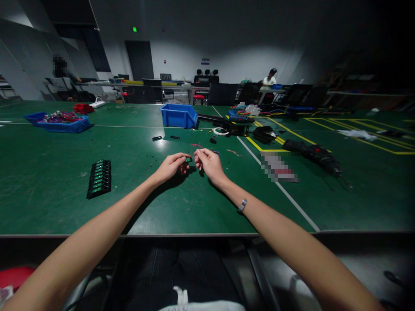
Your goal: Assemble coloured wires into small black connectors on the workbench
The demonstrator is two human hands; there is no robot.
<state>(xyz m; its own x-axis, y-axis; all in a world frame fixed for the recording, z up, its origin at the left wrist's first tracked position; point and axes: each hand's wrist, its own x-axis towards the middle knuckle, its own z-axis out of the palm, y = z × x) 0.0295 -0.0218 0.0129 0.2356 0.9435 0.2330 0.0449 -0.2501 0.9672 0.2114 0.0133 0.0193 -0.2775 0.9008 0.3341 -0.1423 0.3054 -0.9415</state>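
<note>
Over the green table (194, 207), my left hand (173, 166) pinches a small green part (188, 160) that looks like a little circuit board. My right hand (209, 164) is close beside it, fingertips pressed together; whatever they hold is too small to make out. Behind the right hand, a thin red wire (196, 145) shows on the table. To the left of my hands lies a black holder (99, 178) carrying a row of several green pieces. Two short black strips (157, 138) (175, 137) rest beyond my left hand.
Beyond my hands stands a blue bin (179, 115). A blue tray (66, 125) of colourful wired parts is at far left, near a red object (83, 108). On the right lie a black power tool (314, 156) and a blurred-out item (279, 167). Two people are in the background.
</note>
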